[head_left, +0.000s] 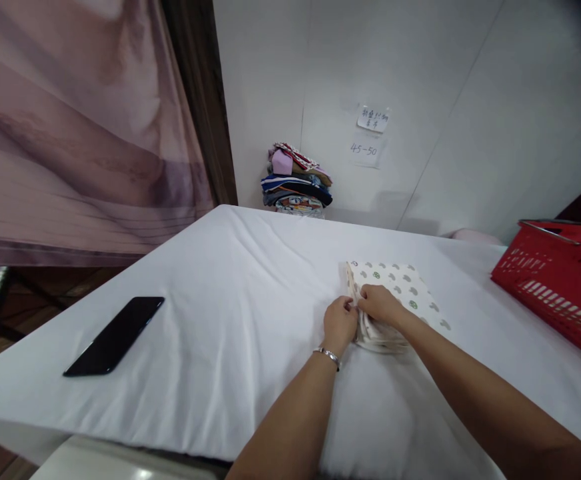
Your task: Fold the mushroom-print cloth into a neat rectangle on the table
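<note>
In the head view, a folded cream mushroom-print cloth [411, 283] is spread on a white tablecloth [210, 300]. The cloth's left edge is touched by the left hand [340, 325], so that most of the fabric lies to its right; the fingers are curled, but whether a layer is pinched cannot be told. The same left edge is gripped in the bent fingers of the right hand [379, 305], which is rested over the cloth, with the print extending beyond and to the right. Well left of the cloth, a black smartphone [115, 337] is laid flat; right of it, a red plastic shopping basket [565, 288] is placed; beyond it, folded clothes [298, 180] are stacked.
</note>
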Demonstrator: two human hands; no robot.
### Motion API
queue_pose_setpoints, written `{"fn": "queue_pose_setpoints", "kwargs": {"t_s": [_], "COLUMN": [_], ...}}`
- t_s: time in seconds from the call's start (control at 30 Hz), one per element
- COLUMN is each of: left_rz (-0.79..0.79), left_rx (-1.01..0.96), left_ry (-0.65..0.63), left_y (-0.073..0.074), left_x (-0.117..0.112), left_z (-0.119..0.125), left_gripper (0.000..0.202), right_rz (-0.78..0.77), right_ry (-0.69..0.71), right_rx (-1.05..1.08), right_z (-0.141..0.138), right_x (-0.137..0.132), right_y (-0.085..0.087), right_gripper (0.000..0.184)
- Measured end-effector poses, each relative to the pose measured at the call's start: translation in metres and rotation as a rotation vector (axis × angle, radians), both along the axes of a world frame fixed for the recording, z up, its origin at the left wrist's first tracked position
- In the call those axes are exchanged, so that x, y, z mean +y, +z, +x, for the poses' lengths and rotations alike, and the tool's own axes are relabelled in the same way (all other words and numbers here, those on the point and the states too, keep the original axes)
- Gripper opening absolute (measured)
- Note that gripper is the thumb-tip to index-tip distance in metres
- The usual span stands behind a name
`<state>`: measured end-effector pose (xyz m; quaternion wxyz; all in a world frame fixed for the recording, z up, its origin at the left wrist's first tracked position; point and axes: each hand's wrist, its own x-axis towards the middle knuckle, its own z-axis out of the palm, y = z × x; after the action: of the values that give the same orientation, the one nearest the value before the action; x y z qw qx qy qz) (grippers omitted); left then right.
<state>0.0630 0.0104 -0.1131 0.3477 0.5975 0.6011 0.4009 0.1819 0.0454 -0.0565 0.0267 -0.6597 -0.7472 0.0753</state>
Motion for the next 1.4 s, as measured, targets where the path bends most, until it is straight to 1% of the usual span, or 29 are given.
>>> {"fn": "queue_pose_setpoints", "kwargs": {"t_s": [0.17,0.33,0.4,0.5,0.67,0.8,0.87,0.93,1.03,1.1,1.13,1.17,1.2,1.33,1.4], "left_rz": [0.008,0.022,0.029,0.038,0.030,0.016,-0.003,-0.026,-0.029,-0.027,-0.034,-0.045,-0.059,-0.068,-0.049], "left_rx": [0.043,0.004,0.002,0.011,0.020,0.051,0.049,0.030,0.033,0.104,0.149,0.190,0.220,0.266,0.280], "left_ry": [0.017,-0.091,-0.114,-0.107,-0.097,-0.098,-0.099,-0.114,-0.145,-0.146,-0.138,-0.131,-0.125,-0.121,-0.121], "left_y": [0.001,0.002,0.001,0.000,0.003,0.006,0.008,0.010,0.014,0.016,0.017,0.017,0.017,0.017,0.017], "left_x": [-0.002,-0.004,-0.003,-0.003,-0.003,-0.002,-0.003,-0.004,-0.008,-0.011,-0.012,-0.013,-0.013,-0.014,-0.015], "left_z": [0.002,0.003,0.003,0.003,0.003,0.002,0.000,-0.001,-0.003,-0.003,-0.002,-0.002,-0.001,0.002,0.003], "left_gripper": [0.018,0.016,0.017,0.018,0.020,0.025,0.029,0.033,0.032,0.030,0.028,0.025,0.023,0.018,0.017], "right_rz": [0.033,0.020,0.015,0.024,0.011,0.057,0.012,-0.112,-0.293,-0.358,-0.373,-0.364,-0.321,0.050,0.152], "right_ry": [0.003,-0.005,0.008,0.030,0.010,0.063,0.063,0.034,-0.046,-0.073,-0.069,-0.048,-0.010,0.235,0.331], "right_rx": [0.033,0.043,0.033,0.044,0.094,0.200,0.333,0.505,0.716,0.764,0.747,0.704,0.639,0.359,0.288], "right_z": [0.004,0.007,0.006,0.004,0.000,0.001,0.004,0.008,0.016,0.020,0.022,0.023,0.025,0.025,0.021], "right_x": [0.001,0.003,0.003,0.001,-0.005,-0.013,-0.016,-0.018,-0.019,-0.018,-0.017,-0.016,-0.015,0.003,0.018], "right_y": [0.000,0.000,-0.001,-0.002,0.000,0.002,0.002,0.000,-0.004,-0.005,-0.005,-0.004,-0.003,0.003,0.001], "right_gripper": [0.007,0.006,0.006,0.007,0.008,0.013,0.018,0.022,0.019,0.019,0.023,0.026,0.027,0.026,0.030]}}
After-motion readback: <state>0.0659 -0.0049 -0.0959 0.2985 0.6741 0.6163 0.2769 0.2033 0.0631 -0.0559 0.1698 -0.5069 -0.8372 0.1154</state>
